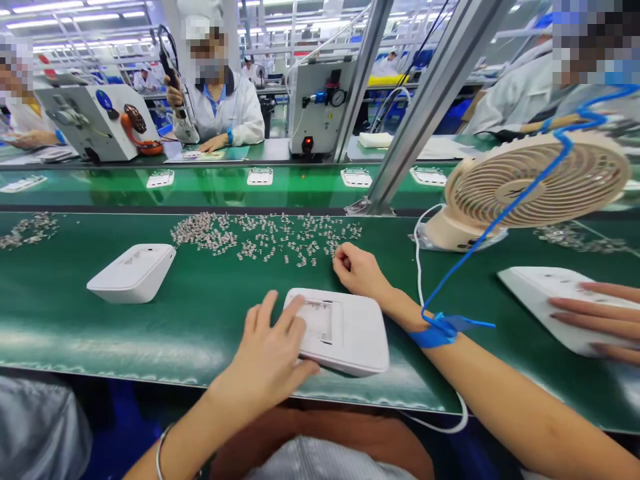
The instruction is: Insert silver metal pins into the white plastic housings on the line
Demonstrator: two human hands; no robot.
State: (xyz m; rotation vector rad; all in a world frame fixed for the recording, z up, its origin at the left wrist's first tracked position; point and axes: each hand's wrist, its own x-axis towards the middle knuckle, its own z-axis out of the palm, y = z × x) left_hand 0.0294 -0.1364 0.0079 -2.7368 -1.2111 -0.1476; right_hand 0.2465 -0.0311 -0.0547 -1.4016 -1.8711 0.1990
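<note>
White plastic housing (357,327) is lying on the near side of the loose metal parts (265,228). Left hand (270,353) is resting on it, fingers spread; right hand (363,270) is sitting at the parts' right edge, fingers curled narrow, contents unclear. Risk: blue cord (530,192) snagging on fan (580,187), jerking this wrist, scattering parts.

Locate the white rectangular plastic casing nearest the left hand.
In the head view, the casing lies lower centre on the green worktop, left hand at its left end.
</note>
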